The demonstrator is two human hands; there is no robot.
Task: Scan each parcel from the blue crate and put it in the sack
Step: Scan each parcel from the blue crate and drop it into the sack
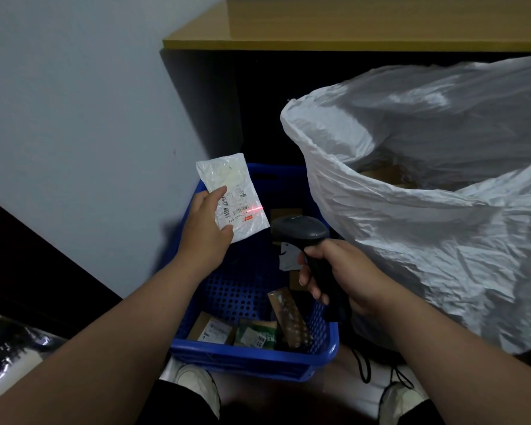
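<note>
My left hand point(207, 223) pinches a flat white plastic parcel point(236, 185) by its left edge, holding it above the blue crate point(252, 360) with its label facing me. A red scan line crosses the label. My right hand point(344, 271) grips the black handle of a dark barcode scanner point(299, 231), whose head points at the parcel from the right. Several small parcels point(249, 331) lie on the crate's floor near its front wall. The big white sack point(442, 225) stands open to the right of the crate, with brown parcels showing inside.
A pale wall rises at the left. A wooden desk top point(350, 29) with a dark panel under it stands behind the crate. My two shoes point(196, 384) rest on the floor in front of the crate. The scanner's black cable point(362, 366) hangs by the sack.
</note>
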